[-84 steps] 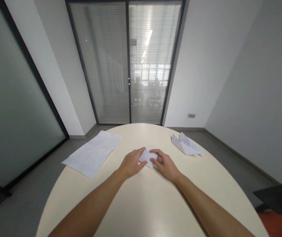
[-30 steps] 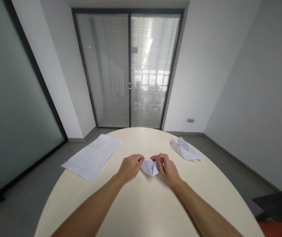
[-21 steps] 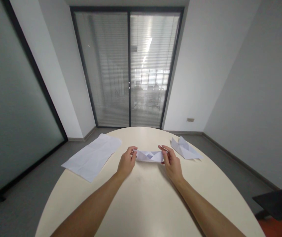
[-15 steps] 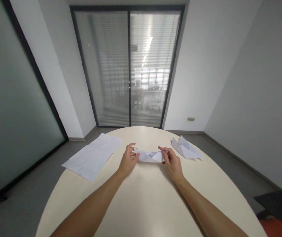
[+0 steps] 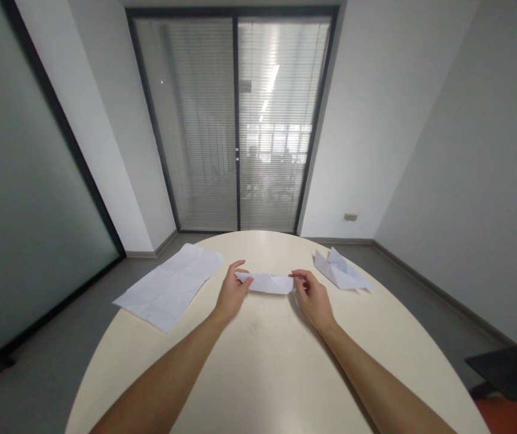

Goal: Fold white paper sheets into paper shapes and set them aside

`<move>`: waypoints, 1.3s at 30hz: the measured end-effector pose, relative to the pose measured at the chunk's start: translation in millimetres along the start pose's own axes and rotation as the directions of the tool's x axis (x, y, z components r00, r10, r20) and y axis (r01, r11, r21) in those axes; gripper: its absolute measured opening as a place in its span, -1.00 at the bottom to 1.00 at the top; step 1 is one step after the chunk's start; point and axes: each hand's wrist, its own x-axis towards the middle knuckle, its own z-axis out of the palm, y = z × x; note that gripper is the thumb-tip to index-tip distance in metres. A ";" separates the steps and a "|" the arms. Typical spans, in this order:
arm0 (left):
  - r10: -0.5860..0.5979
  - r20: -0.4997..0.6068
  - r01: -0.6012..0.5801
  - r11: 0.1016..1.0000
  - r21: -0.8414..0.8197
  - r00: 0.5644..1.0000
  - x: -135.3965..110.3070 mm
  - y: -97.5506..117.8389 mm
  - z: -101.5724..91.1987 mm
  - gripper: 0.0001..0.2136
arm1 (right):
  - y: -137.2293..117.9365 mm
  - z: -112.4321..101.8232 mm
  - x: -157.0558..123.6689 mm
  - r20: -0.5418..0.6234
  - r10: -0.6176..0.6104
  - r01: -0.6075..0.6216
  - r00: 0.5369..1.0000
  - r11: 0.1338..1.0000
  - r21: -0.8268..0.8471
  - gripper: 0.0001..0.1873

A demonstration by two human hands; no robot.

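A narrow strip of folded white paper (image 5: 270, 284) stretches between my two hands, just over the middle of the table. My left hand (image 5: 234, 290) pinches its left end, thumb in front and fingers behind. At the right end, my right hand (image 5: 311, 297) grips the paper between thumb and fingers; part of that grip is hidden behind the knuckles. The strip's near face looks mostly smooth, with a few faint creases along the top edge.
A round cream table (image 5: 258, 374) lies under my arms. To the left is a creased white sheet (image 5: 172, 286), overhanging the edge. A folded paper boat-like shape (image 5: 342, 271) sits at the right. A black and red chair (image 5: 509, 374) stands at the lower right.
The folded paper has been turned in my hands: its overlapping folds showed before, and a plainer face shows now. Both hands have shifted slightly left.
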 end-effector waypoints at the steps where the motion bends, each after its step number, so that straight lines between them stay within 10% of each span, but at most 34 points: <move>1: 0.023 -0.003 -0.023 0.999 0.029 1.000 -1.0 0.7 -0.4 -0.54 | -0.1 -1.0 0.1 0.016 -0.040 0.041 0.999 0.996 -0.080 -0.72; 11: 0.235 0.125 -0.262 0.922 0.284 0.964 -15.9 17.4 0.9 -0.61 | -20.3 -1.6 -6.9 0.240 -0.356 0.425 0.903 0.815 -0.393 -0.71; 19: 0.247 0.184 -0.306 0.828 0.470 0.951 -18.6 19.5 0.8 -0.55 | -14.2 1.6 -5.2 0.319 -0.309 0.419 0.896 0.827 -0.376 -0.79; 24: 0.473 0.277 -0.534 0.592 0.603 0.837 -21.0 35.6 2.4 -0.60 | -12.8 2.9 -4.4 0.361 -0.245 0.381 0.900 0.845 -0.375 -0.77; 30: 0.181 0.661 -0.620 0.584 0.524 0.729 -27.9 31.1 7.6 -0.46 | -5.3 4.4 -4.4 0.376 -0.142 0.300 0.916 0.865 -0.403 -0.71; 34: -0.011 0.698 -0.561 0.586 0.584 0.716 -26.9 23.9 7.3 -0.52 | -4.0 1.8 -4.7 0.369 -0.154 0.305 0.917 0.866 -0.396 -0.65; 39: -0.131 0.669 -0.523 0.521 0.675 0.732 -25.5 21.9 6.3 -0.45 | -9.3 0.3 -5.3 0.537 -0.292 0.470 0.792 0.852 -0.231 -0.64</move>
